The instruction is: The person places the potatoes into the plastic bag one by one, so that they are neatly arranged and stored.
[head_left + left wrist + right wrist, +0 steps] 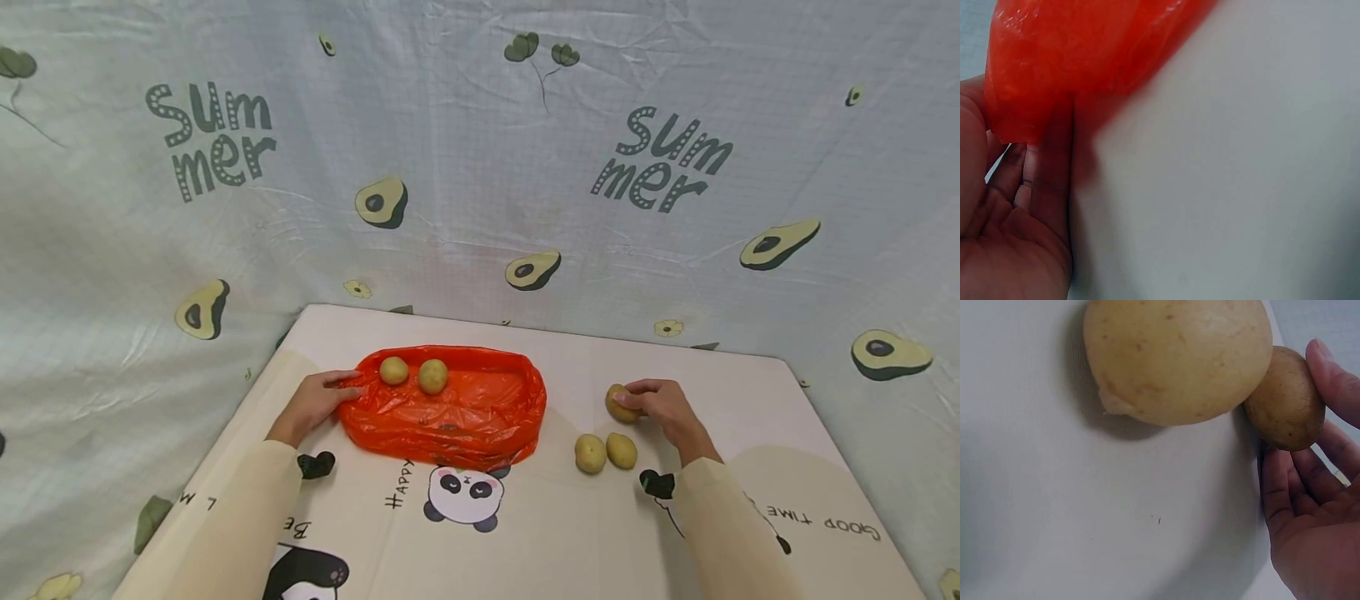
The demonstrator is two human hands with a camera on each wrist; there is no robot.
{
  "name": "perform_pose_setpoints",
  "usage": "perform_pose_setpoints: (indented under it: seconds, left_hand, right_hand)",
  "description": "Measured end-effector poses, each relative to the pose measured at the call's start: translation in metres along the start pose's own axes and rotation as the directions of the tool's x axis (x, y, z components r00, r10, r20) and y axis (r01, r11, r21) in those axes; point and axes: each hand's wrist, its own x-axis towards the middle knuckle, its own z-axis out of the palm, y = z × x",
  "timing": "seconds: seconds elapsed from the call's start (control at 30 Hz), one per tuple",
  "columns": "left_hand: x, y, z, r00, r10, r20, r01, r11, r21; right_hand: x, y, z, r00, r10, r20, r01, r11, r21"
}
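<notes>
A red plastic bag (480, 425) lies spread open like a shallow basin on the table, left of centre. Inside it, toward the far left, rest two potatoes, one at the left (393, 371) and a rounder one (432, 377). My left hand (318, 404) holds the bag's left end, with red film (1041, 69) between thumb and fingers. On the right, my right hand (663, 408) grips a potato (621, 404) between thumb and fingers. Two more potatoes sit side by side nearer to me, a rounder one (590, 454) and an oval one (622, 451).
The table (555, 533) has a pale cloth printed with pandas and words. Behind it and at both sides hangs a curtain (465, 167) with avocado and "summer" prints. In the right wrist view a large potato (1179, 356) stands close to the camera.
</notes>
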Motion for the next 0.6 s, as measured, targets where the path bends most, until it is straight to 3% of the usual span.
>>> perform_pose_setpoints:
  seconds: [0.4,0.6]
  left_hand:
    - [-0.0049,0.0014,-0.0008,1.0,-0.015,-0.006,0.015,1.0,-0.012]
    - [-0.0047,0.0011,0.0,1.0,0.007,-0.007,-0.007,1.0,-0.002]
  right_hand:
    - [-0.0013,-0.0064,0.0011,0.999,0.007,0.043,-0.005,0.999,-0.048]
    - [0.0022,-0.004,0.0004,0.999,-0.003,0.047,0.007,0.996,-0.089]
